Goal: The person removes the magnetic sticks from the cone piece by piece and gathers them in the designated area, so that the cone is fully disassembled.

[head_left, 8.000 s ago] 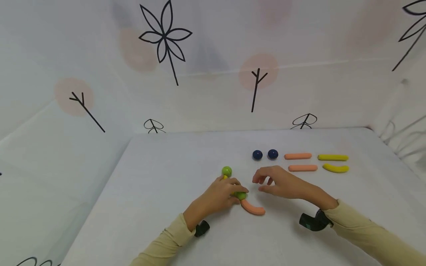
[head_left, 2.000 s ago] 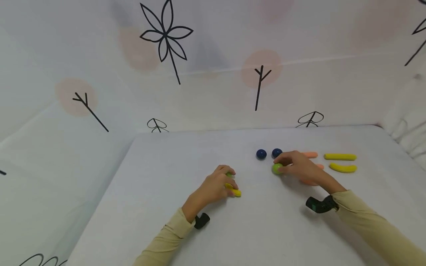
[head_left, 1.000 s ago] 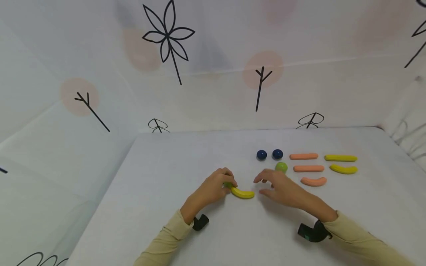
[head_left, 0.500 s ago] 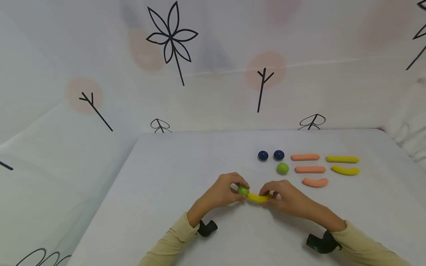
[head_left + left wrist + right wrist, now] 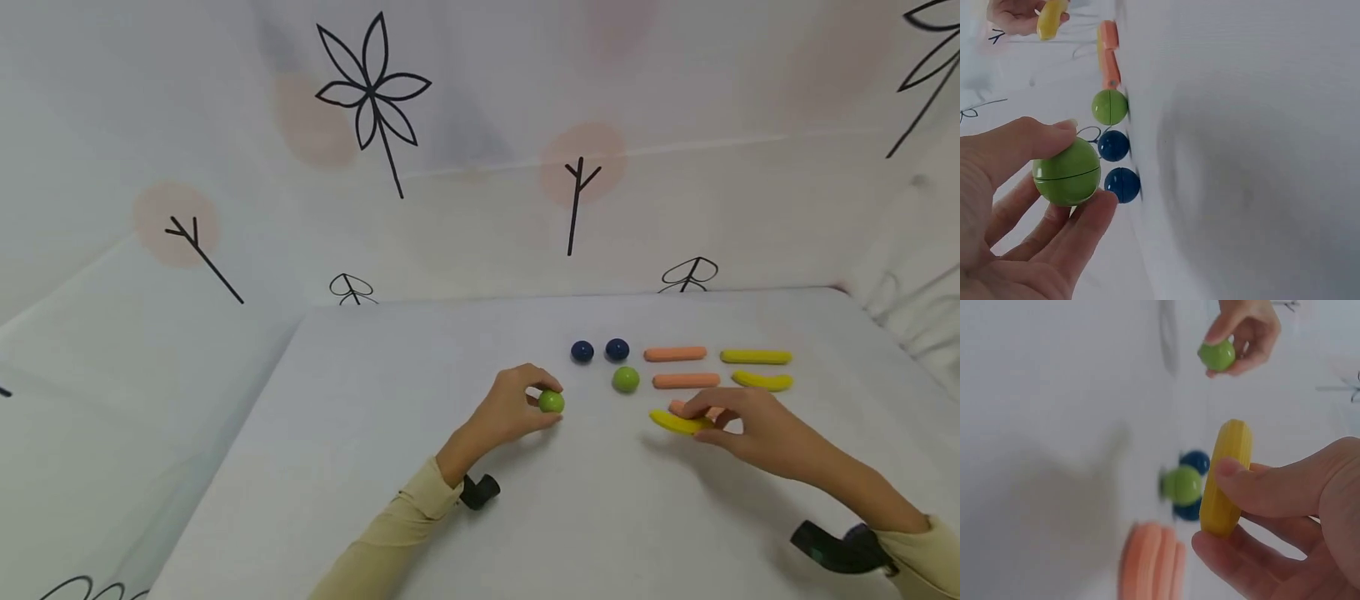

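My left hand (image 5: 513, 410) pinches a glossy green ball (image 5: 552, 402) between thumb and fingertips; the left wrist view shows a dark seam around this ball (image 5: 1067, 172), held off the white surface. To the right, my right hand (image 5: 776, 433) grips a curved yellow stick (image 5: 671, 422) between thumb and fingers, above the table. Its ridged side (image 5: 1225, 478) faces the right wrist camera. Behind that hand a short curved orange stick (image 5: 677, 407) is mostly hidden. Another green ball (image 5: 626, 380) lies between the hands, farther back.
Two dark blue balls (image 5: 582, 352) sit behind the loose green ball. Two straight orange sticks (image 5: 686, 381) lie to their right. Beyond these are a straight yellow stick (image 5: 756, 357) and a curved yellow one (image 5: 762, 381). A white patterned cloth (image 5: 480, 225) stands behind the table.
Eight seconds ago the pieces in my left hand were joined with an orange curved stick. Since half a second ago, the yellow stick has come away from the green ball and moved right.
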Tool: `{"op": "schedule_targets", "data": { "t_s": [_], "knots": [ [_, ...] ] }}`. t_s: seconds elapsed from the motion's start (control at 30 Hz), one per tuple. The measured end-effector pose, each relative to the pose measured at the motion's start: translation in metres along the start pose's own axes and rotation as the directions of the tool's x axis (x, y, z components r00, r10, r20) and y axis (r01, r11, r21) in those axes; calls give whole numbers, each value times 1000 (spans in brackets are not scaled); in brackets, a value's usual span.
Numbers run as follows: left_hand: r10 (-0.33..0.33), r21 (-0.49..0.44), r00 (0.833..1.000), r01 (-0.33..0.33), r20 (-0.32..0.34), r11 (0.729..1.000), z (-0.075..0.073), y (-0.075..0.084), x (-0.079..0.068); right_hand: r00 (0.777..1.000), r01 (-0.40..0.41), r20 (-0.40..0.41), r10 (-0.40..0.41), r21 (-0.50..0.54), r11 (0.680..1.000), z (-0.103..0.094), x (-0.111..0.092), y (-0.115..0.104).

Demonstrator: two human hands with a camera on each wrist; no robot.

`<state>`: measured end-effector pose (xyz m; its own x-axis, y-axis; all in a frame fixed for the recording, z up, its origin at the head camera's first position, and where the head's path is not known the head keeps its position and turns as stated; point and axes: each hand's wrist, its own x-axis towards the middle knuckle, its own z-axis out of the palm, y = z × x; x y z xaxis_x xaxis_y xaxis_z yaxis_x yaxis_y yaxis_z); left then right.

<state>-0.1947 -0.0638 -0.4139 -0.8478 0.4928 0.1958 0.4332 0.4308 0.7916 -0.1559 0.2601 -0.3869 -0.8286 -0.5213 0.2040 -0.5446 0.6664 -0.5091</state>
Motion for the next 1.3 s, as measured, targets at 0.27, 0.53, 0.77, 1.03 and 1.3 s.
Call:
{"op": "schedule_targets", "data": {
  "t_s": [0.27,0.53,0.77,1.03,1.3],
  "knots": [
    [8,117,1000,-8,4,993,12,-1,29,996,-89,-12,88,-119,989,-26,-20,42],
    [-7,251,999,-6,48,968,28,-6,55,983,-184,-33,181,-156,970,-39,-38,95],
    [-16,348,998,-5,56,938,44,-6,71,953,-299,33,302,-84,951,-39,-48,122],
    [-39,458,998,16,41,889,54,1,79,932,-359,32,361,-67,931,-33,-50,131],
    [-28,449,999,7,41,894,52,2,75,941,-339,-8,340,-74,938,-27,-46,129]
  ]
}}
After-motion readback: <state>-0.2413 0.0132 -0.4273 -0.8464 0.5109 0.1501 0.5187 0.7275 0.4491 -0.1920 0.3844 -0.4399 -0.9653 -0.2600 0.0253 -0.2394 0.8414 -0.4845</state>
